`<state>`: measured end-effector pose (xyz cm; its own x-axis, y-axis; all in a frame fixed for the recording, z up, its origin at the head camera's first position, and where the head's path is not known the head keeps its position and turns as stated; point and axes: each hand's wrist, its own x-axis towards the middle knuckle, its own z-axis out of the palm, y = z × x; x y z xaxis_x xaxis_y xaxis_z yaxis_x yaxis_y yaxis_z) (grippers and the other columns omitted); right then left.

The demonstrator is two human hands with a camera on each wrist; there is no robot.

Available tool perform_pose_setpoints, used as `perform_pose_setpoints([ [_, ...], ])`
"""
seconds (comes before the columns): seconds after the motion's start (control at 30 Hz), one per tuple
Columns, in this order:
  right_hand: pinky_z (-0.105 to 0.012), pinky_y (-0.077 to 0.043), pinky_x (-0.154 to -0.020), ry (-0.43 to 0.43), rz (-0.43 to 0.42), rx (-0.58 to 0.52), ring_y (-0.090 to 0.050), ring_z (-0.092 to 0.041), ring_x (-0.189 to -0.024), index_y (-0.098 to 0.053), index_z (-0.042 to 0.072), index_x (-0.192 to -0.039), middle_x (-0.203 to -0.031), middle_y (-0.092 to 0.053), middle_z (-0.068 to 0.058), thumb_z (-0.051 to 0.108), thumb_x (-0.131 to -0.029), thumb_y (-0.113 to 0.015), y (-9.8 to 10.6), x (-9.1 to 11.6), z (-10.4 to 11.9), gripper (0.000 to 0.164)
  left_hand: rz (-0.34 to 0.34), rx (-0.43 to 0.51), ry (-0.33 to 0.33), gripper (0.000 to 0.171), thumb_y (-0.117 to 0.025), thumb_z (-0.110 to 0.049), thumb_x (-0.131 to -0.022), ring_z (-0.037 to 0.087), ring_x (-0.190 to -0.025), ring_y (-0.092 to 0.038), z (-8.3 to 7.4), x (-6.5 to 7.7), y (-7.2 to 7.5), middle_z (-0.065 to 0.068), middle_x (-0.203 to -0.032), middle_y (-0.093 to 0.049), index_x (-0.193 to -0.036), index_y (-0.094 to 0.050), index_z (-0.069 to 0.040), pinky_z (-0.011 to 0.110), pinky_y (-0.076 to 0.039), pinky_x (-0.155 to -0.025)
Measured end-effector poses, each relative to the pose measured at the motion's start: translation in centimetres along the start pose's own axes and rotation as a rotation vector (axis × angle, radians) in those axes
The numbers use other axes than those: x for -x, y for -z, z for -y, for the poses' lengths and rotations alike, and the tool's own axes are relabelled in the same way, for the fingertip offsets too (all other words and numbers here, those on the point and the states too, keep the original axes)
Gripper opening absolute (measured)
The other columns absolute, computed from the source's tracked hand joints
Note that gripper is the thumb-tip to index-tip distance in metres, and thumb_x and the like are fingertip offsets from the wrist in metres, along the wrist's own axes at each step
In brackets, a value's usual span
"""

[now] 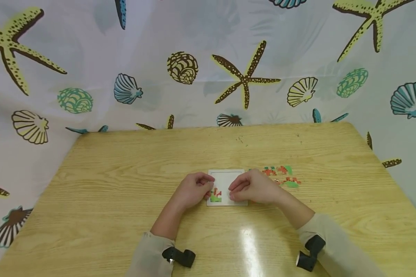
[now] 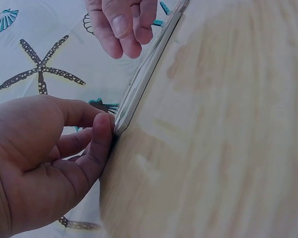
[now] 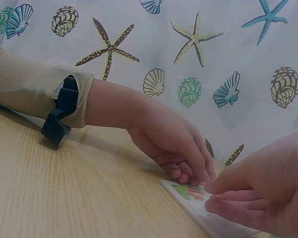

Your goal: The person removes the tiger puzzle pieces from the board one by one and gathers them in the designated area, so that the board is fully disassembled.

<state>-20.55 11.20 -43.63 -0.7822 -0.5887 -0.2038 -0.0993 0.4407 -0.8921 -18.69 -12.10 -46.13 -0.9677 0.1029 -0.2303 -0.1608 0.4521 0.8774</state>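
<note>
A white puzzle tray (image 1: 225, 177) with a raised rim lies flat on the table. Joined puzzle pieces (image 1: 216, 196) in green and red fill its near left corner; they also show in the right wrist view. My left hand (image 1: 194, 190) grips the tray's left edge, thumb and index finger meeting at the rim in the left wrist view. Over the tray's right half hovers my right hand (image 1: 253, 187), fingers loosely bent and thumb apart from them. Nothing shows between its fingertips. This hand covers part of the tray and some loose pieces.
Loose puzzle pieces (image 1: 292, 183) in orange, green and teal lie right of the tray, partly behind the right hand. The wooden table (image 1: 124, 165) reaches back to a curtain (image 1: 152, 34) printed with shells and starfish. Black wrist cameras (image 1: 180, 257) sit on both sleeves.
</note>
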Motion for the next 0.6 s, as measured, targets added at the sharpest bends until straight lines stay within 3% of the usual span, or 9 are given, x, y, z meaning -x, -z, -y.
perform_pose_setpoints([
  [0.6, -0.031, -0.058, -0.085, -0.007, -0.024, -0.003, -0.075, -0.017, -0.094, -0.075, -0.003, -0.110, -0.101, -0.079, -0.009, 0.007, -0.094, -0.076, -1.05, -1.01, 0.33, 0.019, 0.007, -0.004, -0.006, 0.020, -0.063, -0.014, -0.104, 0.014, -0.071, -0.063, 0.02, -0.04, 0.18, 0.008, -0.084, -0.068, -0.116, -0.072, -0.001, 0.028, -0.054, -0.068],
])
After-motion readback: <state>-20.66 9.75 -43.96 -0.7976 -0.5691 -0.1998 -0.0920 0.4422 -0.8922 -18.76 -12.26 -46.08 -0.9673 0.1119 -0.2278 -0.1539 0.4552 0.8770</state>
